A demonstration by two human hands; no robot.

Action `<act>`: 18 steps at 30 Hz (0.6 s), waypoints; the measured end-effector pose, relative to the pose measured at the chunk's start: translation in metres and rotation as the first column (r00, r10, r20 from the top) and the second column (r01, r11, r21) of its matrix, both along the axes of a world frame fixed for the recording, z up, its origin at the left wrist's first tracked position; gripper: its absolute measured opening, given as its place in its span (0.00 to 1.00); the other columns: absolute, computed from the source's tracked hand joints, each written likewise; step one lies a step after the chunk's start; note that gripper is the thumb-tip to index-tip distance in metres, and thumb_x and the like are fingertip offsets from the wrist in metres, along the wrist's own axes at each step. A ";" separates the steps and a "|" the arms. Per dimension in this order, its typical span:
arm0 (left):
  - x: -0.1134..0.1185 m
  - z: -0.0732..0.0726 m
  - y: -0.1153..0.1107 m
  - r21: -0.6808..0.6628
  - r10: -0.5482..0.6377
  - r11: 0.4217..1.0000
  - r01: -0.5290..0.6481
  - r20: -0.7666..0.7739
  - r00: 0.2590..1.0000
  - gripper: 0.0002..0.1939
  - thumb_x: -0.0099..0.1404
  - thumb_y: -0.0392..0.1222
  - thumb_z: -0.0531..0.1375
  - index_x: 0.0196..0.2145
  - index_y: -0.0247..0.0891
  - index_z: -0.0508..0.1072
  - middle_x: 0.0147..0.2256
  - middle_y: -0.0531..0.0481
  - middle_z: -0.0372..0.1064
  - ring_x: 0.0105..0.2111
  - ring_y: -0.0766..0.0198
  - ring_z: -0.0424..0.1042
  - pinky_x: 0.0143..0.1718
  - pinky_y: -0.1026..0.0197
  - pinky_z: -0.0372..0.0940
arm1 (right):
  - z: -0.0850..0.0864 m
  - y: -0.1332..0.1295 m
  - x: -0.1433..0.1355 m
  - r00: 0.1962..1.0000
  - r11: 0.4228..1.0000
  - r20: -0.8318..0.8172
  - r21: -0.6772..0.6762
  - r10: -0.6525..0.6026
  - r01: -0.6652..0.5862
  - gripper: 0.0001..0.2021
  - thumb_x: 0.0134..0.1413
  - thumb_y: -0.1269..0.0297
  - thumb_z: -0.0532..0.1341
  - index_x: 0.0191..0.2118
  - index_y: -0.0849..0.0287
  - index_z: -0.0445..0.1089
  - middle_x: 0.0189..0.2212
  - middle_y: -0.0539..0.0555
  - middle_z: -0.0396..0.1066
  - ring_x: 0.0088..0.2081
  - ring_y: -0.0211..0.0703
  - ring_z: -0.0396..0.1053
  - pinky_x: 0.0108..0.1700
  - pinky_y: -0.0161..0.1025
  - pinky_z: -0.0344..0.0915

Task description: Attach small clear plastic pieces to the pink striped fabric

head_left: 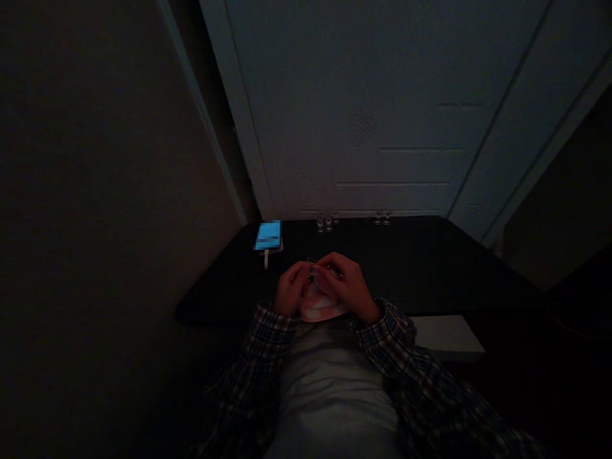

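Pretty dark in there, but you can make out your two hands close together in front of your belly, over the near edge of the dark surface (406,262). Your left hand (289,290) is curled nearly closed, fingertips pinching a pink-and-white cloth (321,310). Your right hand (350,284) is bent over the same cloth from the other side, thumb and fingers drawn in on it. The cloth sits between your palms and bunches down below them, right up against your pale top (337,382). There's a small glinting bit at your right fingers, too dim for me to tell what it is.

Far edge of the surface: small stemmed glasses, one cluster (328,220) left of centre and a pair (383,217) further right, well apart from your hands. Off to the left you've got a device with a lit blue screen (269,236), pixelated, with a white strap (266,259) hanging toward you.
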State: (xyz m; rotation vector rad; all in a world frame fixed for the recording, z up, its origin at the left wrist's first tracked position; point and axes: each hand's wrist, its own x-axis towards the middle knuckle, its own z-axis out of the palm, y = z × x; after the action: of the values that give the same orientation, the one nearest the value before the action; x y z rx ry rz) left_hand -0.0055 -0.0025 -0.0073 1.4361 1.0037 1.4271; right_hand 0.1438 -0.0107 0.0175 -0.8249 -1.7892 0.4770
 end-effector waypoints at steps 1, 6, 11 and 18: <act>0.000 0.000 0.000 0.000 -0.006 1.000 0.006 0.021 1.000 0.16 0.58 0.52 0.57 0.35 0.36 0.69 0.17 0.58 0.55 0.16 0.73 0.53 0.16 0.69 0.49 | 0.000 0.000 0.000 1.000 1.000 0.000 -0.001 -0.004 0.004 0.05 0.55 0.66 0.56 0.34 0.58 0.68 0.31 0.51 0.70 0.34 0.39 0.67 0.37 0.34 0.61; 0.002 0.000 -0.001 -0.007 -0.018 1.000 0.018 0.053 0.998 0.18 0.51 0.44 0.64 0.38 0.39 0.64 0.24 0.58 0.62 0.17 0.75 0.57 0.18 0.70 0.52 | -0.001 0.000 0.000 1.000 1.000 0.003 -0.005 -0.016 0.016 0.05 0.55 0.66 0.56 0.34 0.58 0.68 0.30 0.50 0.70 0.33 0.38 0.67 0.36 0.33 0.60; 0.002 0.002 -0.002 0.001 0.002 1.000 -0.002 0.038 0.999 0.14 0.52 0.44 0.63 0.35 0.38 0.65 0.25 0.56 0.63 0.19 0.73 0.60 0.19 0.70 0.55 | 0.000 0.000 0.000 1.000 1.000 0.001 0.000 -0.006 0.006 0.05 0.55 0.66 0.56 0.34 0.58 0.68 0.30 0.50 0.69 0.33 0.38 0.67 0.35 0.33 0.60; 0.000 0.004 -0.003 -0.010 0.020 1.000 -0.020 -0.016 1.000 0.16 0.55 0.50 0.60 0.36 0.34 0.71 0.20 0.55 0.62 0.18 0.72 0.58 0.17 0.69 0.53 | 0.001 -0.001 0.000 1.000 1.000 -0.007 -0.014 -0.012 0.012 0.06 0.55 0.63 0.56 0.34 0.58 0.68 0.30 0.51 0.69 0.32 0.38 0.66 0.35 0.33 0.60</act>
State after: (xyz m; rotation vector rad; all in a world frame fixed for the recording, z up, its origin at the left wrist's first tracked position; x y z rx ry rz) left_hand -0.0051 -0.0053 -0.0034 1.4357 1.0358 1.4252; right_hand 0.1438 -0.0113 0.0185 -0.8418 -1.7749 0.4842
